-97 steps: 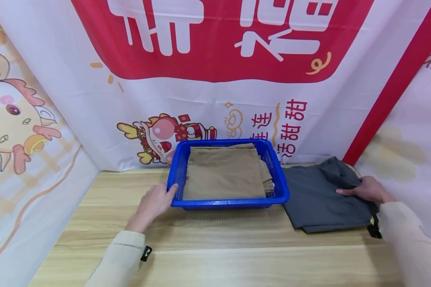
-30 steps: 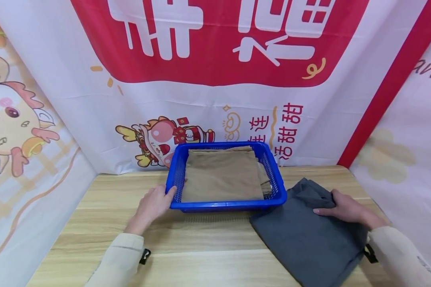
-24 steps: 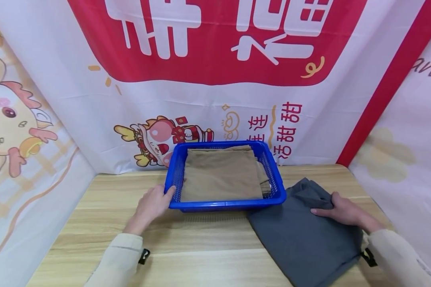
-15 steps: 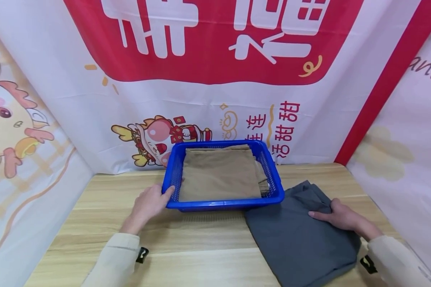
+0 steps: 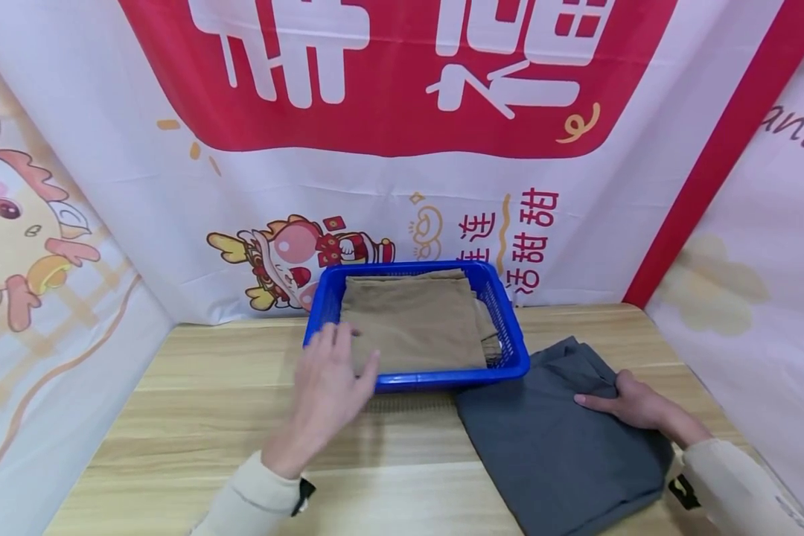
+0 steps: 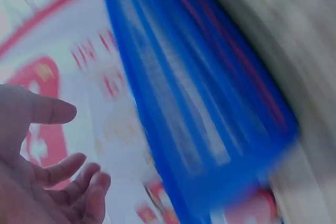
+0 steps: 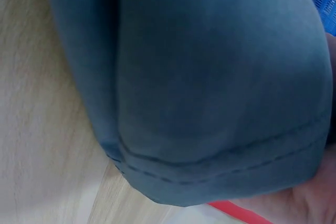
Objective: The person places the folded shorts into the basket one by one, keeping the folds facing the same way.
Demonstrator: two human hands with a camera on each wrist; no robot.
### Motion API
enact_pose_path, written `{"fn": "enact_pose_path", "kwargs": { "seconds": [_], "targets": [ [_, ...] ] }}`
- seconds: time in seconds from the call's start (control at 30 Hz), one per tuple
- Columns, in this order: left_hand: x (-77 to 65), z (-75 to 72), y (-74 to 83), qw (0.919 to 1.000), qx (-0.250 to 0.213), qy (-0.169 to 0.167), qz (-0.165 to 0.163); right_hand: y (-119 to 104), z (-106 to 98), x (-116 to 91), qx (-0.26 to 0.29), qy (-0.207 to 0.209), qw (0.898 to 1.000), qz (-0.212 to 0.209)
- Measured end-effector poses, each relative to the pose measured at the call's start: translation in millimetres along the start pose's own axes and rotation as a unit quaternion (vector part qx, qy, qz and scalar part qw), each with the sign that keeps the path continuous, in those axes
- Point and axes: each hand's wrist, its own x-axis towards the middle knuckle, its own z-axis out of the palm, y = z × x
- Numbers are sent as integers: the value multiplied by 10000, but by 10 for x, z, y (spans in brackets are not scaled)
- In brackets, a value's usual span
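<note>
My left hand (image 5: 331,383) is raised at the front left corner of the blue plastic basket (image 5: 435,380), fingers spread and holding nothing. In the left wrist view the fingers (image 6: 63,177) are loosely bent, apart from the basket's side (image 6: 157,77). Folded khaki cloth (image 5: 409,320) fills most of the basket. To the right, my right hand (image 5: 643,402) grips a folded dark grey garment (image 5: 563,454), thumb on top and the other fingers hidden beneath. Close up, the right wrist view shows a stitched hem on this grey garment (image 7: 210,87).
The wooden table (image 5: 194,417) meets a printed white and red cloth backdrop (image 5: 388,179) behind the basket. Printed cloth sheets also close off the left and right sides. The grey garment's far left part lies right at the basket's front right corner.
My left hand has let go of the basket's left rim and moved right and up. Earlier, my right hand drew the grey garment from the back right toward the front; it now holds still.
</note>
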Motion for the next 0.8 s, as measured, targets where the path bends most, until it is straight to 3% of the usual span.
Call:
{"fn": "enact_pose_path", "kwargs": {
  "seconds": [0.07,0.13,0.2,0.27,0.33,0.43,0.57,0.67,0.77,0.8],
  "targets": [
    [-75,28,195,9980,-461,-413,99,5,0,5,14,-16,10000,8],
    [-155,78,365,9903,-1021,-930,174,11,3,8,16,-50,10000,38],
    [-231,162,497,9740,-1623,-1574,172,14,-1,8,15,-75,9999,66],
    [-300,279,587,9469,-2309,-2237,16,16,-5,9,12,-83,9999,88],
    [-358,422,650,9125,-2958,-2793,-424,18,-9,11,4,-80,9999,88],
    [-436,647,730,8603,-3705,-3211,-1397,23,-10,17,3,-52,10000,42],
    [-516,913,847,7712,-4641,-3324,-2817,30,0,25,-3,-83,9999,65],
    [-543,1063,923,6958,-5249,-3338,-3592,22,3,23,-19,-126,9998,154],
    [-533,1160,973,6542,-5580,-3346,-3855,6,13,15,-40,-151,9997,208],
    [-526,1189,985,6443,-5670,-3358,-3882,-1,15,9,-39,-146,9997,216]
  ]
}}
